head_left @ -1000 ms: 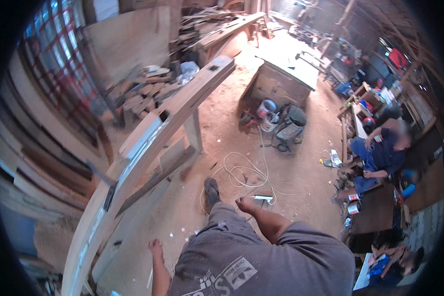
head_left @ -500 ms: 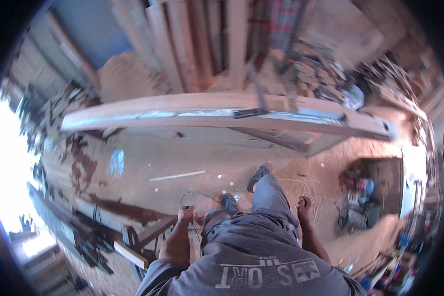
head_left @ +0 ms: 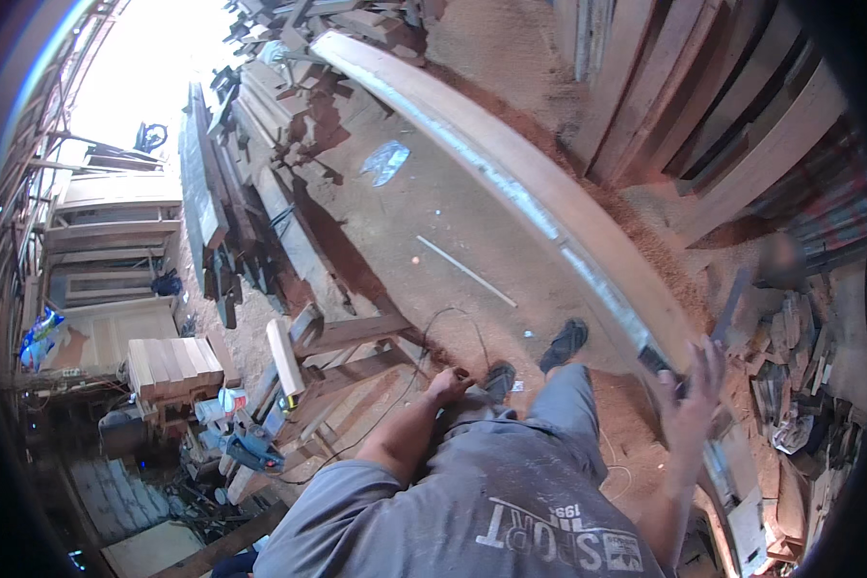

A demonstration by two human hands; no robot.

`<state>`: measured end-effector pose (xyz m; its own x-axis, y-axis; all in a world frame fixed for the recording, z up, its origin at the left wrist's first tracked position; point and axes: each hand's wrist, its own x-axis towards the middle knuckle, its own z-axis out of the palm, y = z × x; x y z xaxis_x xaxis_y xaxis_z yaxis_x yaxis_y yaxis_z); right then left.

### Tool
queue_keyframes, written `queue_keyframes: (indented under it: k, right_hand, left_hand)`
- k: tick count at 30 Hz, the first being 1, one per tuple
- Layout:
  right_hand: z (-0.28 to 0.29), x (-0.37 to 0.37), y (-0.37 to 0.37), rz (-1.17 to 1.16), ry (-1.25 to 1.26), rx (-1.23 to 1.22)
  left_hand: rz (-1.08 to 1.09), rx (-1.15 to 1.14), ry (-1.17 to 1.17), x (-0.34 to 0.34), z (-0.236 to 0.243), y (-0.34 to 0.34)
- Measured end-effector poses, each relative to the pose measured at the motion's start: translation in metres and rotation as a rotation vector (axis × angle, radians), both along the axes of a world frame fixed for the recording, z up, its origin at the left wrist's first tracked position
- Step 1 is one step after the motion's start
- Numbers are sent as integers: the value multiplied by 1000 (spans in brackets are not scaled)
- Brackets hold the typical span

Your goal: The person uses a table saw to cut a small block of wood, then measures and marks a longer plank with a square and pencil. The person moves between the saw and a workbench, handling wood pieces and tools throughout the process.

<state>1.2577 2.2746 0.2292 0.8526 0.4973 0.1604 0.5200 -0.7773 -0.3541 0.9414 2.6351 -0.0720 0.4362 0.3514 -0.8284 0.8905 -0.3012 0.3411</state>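
Observation:
A long, wide wooden beam (head_left: 559, 188) runs from the far left to the near right, with a bright bluish strip along its near side. On it, close to the right end, sits a dark block-like tool part (head_left: 653, 360). A dark flat blade (head_left: 732, 299) sticks out past the beam's far side, looking like part of a try square. My right hand (head_left: 696, 395) is over the beam beside this tool, fingers spread and pointing away; whether they touch it I cannot tell. My left hand (head_left: 450, 385) is closed low by my lap, and its contents, if any, are hidden.
A thin pale stick (head_left: 466, 271) and a clear plastic scrap (head_left: 385, 163) lie on the dusty floor. A wooden trestle (head_left: 347, 337), a trailing cable (head_left: 395, 424) and a blue power tool (head_left: 252, 449) are at left. Planks (head_left: 665, 87) lean at the far right; offcuts (head_left: 790, 356) lie nearer.
My view has swung left, so the beam now slants across it. My right hand has risen from beside my leg to the tool on the beam. The left hand stays low.

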Motion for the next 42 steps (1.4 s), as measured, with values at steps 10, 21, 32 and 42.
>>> queue_keyframes:
  k: [10,21,32,42]
  right_hand:
    - [-30,38,-1,-36,283,-219]
    - [-39,50,-13,-102,485,-73]
    - [-49,40,-14,-88,498,-82]
    - [-47,48,-17,-21,421,-102]
  left_hand:
    - [219,-20,-18,124,36,-11]
    - [152,-226,207,159,27,-2]
    - [31,-154,199,199,28,6]
    - [5,-75,19,179,25,-5]
